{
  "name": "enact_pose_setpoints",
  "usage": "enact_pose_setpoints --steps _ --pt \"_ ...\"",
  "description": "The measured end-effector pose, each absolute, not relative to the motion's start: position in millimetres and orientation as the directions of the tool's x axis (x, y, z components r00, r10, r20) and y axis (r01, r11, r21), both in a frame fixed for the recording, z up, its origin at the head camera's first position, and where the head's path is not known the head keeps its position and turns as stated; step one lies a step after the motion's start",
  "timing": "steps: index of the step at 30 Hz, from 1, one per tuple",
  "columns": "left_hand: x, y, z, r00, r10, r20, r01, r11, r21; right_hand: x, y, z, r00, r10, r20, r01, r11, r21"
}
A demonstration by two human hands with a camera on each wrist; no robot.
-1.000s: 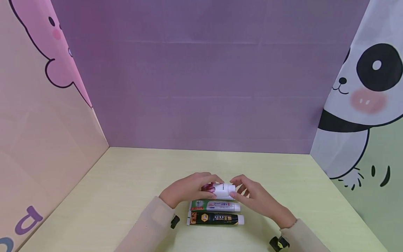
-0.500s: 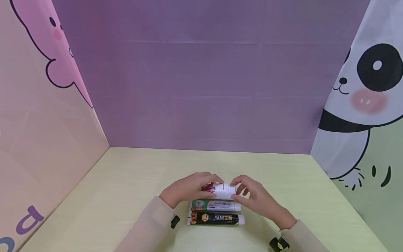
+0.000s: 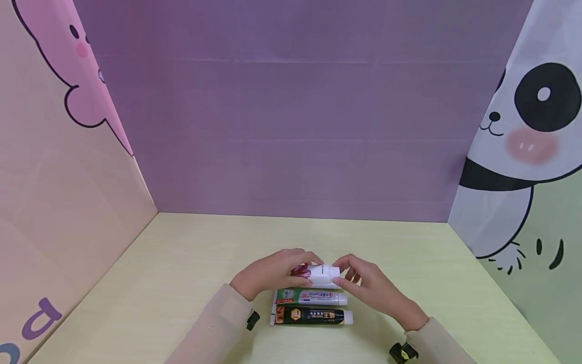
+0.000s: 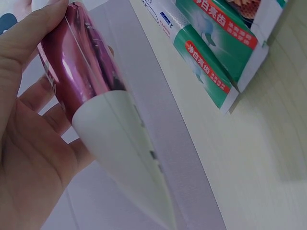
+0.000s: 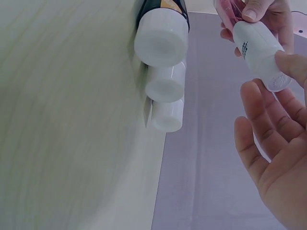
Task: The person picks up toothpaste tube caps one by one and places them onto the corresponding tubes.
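My left hand [image 3: 273, 273] grips a squeeze tube [image 3: 320, 274] with a shiny dark red and white body, held sideways above the table. In the left wrist view, the tube's flattened white tail [image 4: 124, 143] points toward the camera. My right hand [image 3: 377, 290] pinches its white cap [image 5: 276, 76] with thumb and forefinger, while the other fingers curve loosely below. Nearer the person lie a green-and-white toothpaste tube [image 3: 313, 297] and a black toothpaste tube [image 3: 309, 316], caps to the right. A third capped tube [image 5: 168, 117] lies behind them, mostly hidden by the held tube in the head view.
The pale wooden table [image 3: 204, 242] meets a purple back wall [image 3: 295, 126]. A pink side panel [image 3: 77, 202] stands on the left, and a panda-printed panel [image 3: 523, 212] on the right. Both wrists wear dark bands [image 3: 402, 352].
Both hands stay in place around the tube. My right thumb and fingers shift slightly at the cap. The tubes on the table have not moved.
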State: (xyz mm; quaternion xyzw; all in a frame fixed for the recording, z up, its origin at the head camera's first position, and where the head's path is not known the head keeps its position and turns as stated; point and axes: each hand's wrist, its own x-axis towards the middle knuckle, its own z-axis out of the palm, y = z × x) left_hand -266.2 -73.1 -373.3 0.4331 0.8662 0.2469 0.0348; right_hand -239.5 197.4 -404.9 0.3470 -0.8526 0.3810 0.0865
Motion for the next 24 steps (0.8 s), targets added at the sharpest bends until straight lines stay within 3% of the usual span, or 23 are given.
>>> enact_pose_setpoints --steps 12,24 --pt "-265 -74 -373 -0.615 0.764 0.194 0.753 0.497 0.430 -235 191 -402 -0.795 -0.538 0.280 -0.580 0.541 -0.609" --pt "-267 -74 -375 -0.578 0.777 0.251 0.799 0.476 0.367 -237 188 -404 -0.798 -0.546 0.255 -0.570 0.549 -0.611"
